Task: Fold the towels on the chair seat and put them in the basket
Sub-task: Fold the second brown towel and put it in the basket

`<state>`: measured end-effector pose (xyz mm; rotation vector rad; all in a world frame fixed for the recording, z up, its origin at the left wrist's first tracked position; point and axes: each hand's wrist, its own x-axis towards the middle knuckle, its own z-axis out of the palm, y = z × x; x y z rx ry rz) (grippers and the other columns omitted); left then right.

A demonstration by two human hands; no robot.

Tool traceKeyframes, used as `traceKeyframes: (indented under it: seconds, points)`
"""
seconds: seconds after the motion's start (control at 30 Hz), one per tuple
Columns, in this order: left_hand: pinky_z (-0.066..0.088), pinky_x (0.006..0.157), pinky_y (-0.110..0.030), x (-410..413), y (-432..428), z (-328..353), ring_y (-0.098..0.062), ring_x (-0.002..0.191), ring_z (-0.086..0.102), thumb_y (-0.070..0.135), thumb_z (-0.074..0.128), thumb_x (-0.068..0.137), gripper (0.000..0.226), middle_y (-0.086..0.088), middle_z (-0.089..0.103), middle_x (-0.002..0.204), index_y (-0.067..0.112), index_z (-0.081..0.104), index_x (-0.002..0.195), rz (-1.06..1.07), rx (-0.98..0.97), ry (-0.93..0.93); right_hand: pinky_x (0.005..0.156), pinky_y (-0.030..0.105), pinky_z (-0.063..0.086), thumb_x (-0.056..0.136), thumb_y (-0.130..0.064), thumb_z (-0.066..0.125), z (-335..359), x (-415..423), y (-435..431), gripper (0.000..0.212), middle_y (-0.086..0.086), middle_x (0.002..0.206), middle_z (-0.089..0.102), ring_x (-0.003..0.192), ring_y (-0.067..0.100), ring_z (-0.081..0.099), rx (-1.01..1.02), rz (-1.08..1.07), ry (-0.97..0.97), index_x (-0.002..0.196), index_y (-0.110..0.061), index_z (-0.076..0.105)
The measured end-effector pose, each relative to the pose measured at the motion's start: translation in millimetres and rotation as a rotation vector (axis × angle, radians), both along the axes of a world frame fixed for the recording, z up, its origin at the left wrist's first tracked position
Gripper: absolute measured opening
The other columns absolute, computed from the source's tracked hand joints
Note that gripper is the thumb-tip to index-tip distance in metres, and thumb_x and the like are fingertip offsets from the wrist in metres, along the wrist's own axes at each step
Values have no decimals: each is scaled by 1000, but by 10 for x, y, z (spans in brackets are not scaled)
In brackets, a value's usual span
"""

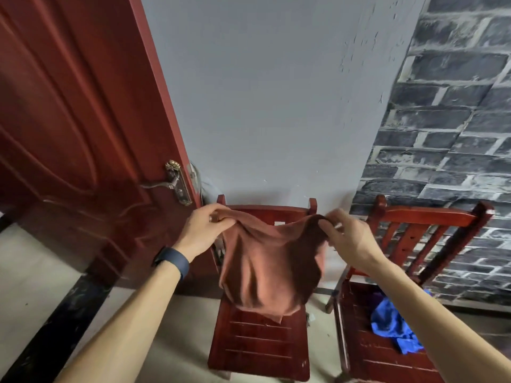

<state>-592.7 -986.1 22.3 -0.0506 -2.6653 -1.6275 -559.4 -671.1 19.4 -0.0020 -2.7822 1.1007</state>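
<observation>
A brown towel (pixel 262 269) hangs in the air above the seat of the middle red wooden chair (pixel 257 346). My left hand (pixel 206 230) grips its upper left corner. My right hand (pixel 348 239) pinches its upper right corner. The towel sags between the two hands, and its lower edge hangs down to about the chair seat. A blue towel (pixel 395 324) lies crumpled on the seat of the right chair (pixel 387 352), with a bit of purple cloth (pixel 376 298) behind it. No basket is in view.
A red door (pixel 77 120) with a brass handle (pixel 172 183) stands open at the left. A grey wall is behind the chairs, and a brick-pattern wall (pixel 448 150) is at the right. Light floor lies between and in front of the chairs.
</observation>
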Motion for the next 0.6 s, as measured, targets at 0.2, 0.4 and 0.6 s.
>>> traceKeyframes:
  seconds: [0.2,0.4,0.6]
  points:
    - [53,83,-28,-91,438,456,-9,90,69,20,75,75,15,10,74,88,32,74,85,-206,34,94,77,22,56,89,-38,71,472,-32,-710,20,-10,92,72,82,1,70,-309,206,-55,104,-26,65]
    - [55,88,-31,-71,456,768,-14,98,70,15,73,85,21,3,75,100,22,74,104,-238,324,-29,68,20,53,86,-29,74,765,-181,-747,4,-14,83,73,73,-2,68,-266,98,71,87,-33,71]
    - [53,89,-30,217,493,-36,-10,105,64,46,83,69,60,14,64,117,32,57,121,-264,185,-160,63,36,60,80,-21,75,1011,-376,-738,9,2,66,69,66,21,71,-655,-84,13,80,-14,69]
